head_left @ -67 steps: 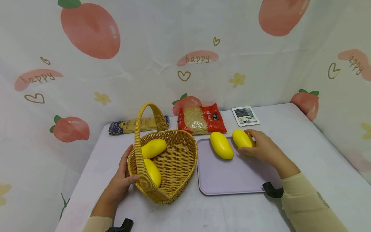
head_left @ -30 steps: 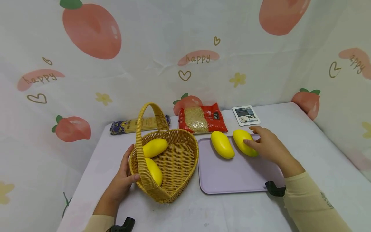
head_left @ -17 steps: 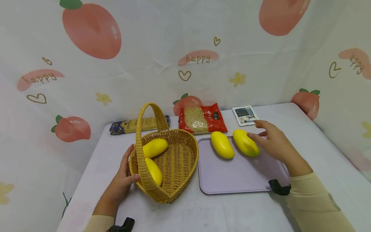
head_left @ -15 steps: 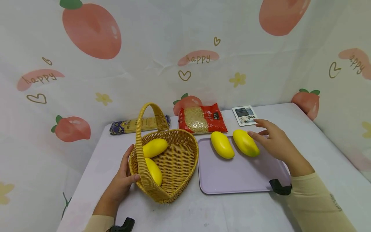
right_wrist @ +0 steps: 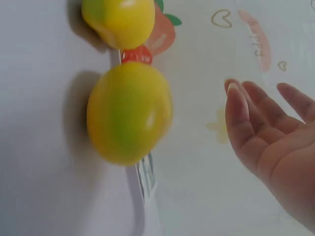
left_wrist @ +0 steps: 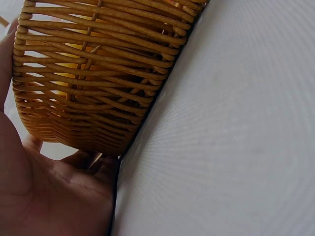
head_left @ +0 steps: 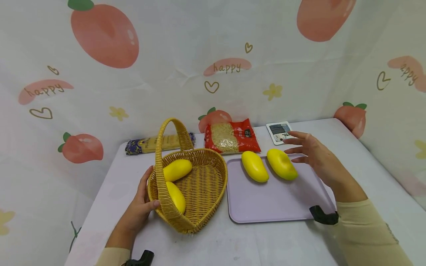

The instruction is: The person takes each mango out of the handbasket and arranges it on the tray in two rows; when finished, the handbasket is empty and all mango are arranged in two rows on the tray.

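Observation:
My left hand holds a heart-shaped wicker basket by its left side, thumb near the foot of the handle. Inside, two yellow mangoes lie at the left: a rear mango and a front mango partly behind the handle. On a lilac tray sit a left mango and a right mango, which has a greenish end. My right hand hovers over the tray's right side, fingers spread, apart from the right mango. The right wrist view shows a gap between hand and mango.
Behind the basket lies a spaghetti pack with purple-blue ends. A red bag of pasta stands beyond the tray, and a flat white packet lies at the back right. A printed cloth hangs behind the table.
My right hand has let go of the right mango on the tray and drawn back to the right, its fingers spreading. The left hand and basket stay in place.

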Tool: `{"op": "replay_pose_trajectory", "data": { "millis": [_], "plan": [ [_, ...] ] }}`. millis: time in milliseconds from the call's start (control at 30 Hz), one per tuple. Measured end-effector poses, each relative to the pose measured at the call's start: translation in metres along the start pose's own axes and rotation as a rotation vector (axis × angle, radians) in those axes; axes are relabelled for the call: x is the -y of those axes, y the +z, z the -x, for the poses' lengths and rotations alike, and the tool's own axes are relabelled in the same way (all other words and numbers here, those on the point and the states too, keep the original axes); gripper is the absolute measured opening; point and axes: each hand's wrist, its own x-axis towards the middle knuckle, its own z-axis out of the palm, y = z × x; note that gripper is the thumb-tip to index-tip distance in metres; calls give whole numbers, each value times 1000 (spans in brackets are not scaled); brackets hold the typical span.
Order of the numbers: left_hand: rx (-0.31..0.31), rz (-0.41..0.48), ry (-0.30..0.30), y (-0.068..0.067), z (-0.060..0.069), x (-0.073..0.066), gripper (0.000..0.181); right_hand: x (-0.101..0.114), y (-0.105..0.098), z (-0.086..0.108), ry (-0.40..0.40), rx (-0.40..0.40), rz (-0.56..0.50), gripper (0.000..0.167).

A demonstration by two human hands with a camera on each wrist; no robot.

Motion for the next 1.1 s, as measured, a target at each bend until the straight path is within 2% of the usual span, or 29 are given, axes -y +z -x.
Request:
{"op": "replay_pose_trajectory", "data": {
  "millis": [100,200,500,700,1000,1100],
  "plan": [
    [-3,-2,-1,0,0,0,109,2,4,0,-22,23,-90,59],
    [-6,-5,-3,0,0,0,108,3,11,-1,-42,42,-138,59],
    [-14,-19,-3,1,0,0,109,8,38,-3,-65,138,-177,59],
    [-13,-20,-1,1,1,1,109,10,54,-4,-78,166,-201,60],
    [-23,-26,-1,0,0,2,109,9,77,-7,-145,284,-329,63],
    [-27,-22,-2,0,0,2,111,9,89,-9,-142,319,-376,62]
  ]
}}
